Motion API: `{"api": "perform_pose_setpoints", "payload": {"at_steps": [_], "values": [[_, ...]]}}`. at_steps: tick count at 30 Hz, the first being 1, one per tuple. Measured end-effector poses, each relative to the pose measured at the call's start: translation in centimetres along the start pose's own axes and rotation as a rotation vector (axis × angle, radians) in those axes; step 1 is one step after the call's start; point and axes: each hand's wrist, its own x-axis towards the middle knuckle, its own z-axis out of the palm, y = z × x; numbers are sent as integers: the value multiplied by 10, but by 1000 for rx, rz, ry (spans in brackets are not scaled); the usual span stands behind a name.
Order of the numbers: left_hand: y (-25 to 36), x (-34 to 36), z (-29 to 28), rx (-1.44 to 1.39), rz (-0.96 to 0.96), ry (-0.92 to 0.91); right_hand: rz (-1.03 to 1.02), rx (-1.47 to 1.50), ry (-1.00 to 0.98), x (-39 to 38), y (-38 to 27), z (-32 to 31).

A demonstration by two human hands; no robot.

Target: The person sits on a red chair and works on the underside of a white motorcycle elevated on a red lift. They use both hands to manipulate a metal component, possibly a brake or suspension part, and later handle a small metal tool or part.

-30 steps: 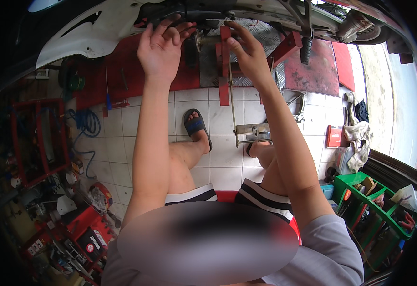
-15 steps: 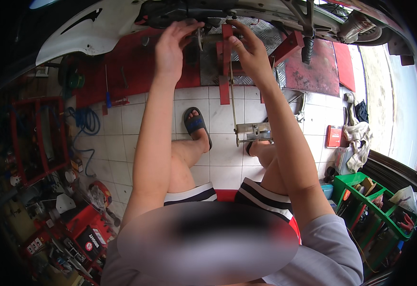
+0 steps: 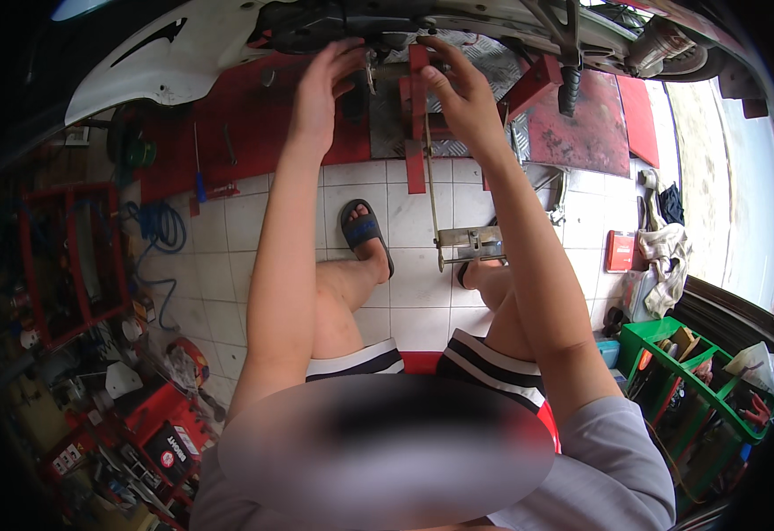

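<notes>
Both arms reach up under a motorbike, toward its dark underside (image 3: pixel 303 22). My left hand (image 3: pixel 321 93) has its fingers stretched out and slightly bent, beside a small metal lever (image 3: pixel 370 73); whether the fingertips touch it I cannot tell. My right hand (image 3: pixel 468 96) is at an upright red metal frame (image 3: pixel 418 97), thumb close to the post and index finger extended above it. Its other fingers are partly hidden. A short cylindrical metal part lies between the hands. From the red frame a thin rod runs down to a metal foot-pedal piece (image 3: pixel 468 243) above the tiles.
Beneath the bike lies a red platform (image 3: pixel 582 124) with a screwdriver (image 3: pixel 199 168) on it. A blue hose (image 3: pixel 161 226) is coiled at left near a red rack (image 3: pixel 73 265). Tools crowd the lower left. A green tool tray (image 3: pixel 661 332) and a red box (image 3: pixel 620 251) stand at right.
My left hand has shifted slightly, its fingers drawing a little back and down near the lever, which now looks turned. My right hand has barely moved.
</notes>
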Motion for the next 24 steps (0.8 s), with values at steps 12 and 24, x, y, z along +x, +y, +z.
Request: {"api": "perform_pose_setpoints", "payload": {"at_steps": [12, 24], "values": [[1, 4, -11, -305, 15, -206, 37, 43, -11, -1, -2, -2], [2, 4, -15, -230, 51, -238, 39, 97, 9, 0, 1, 2]]}}
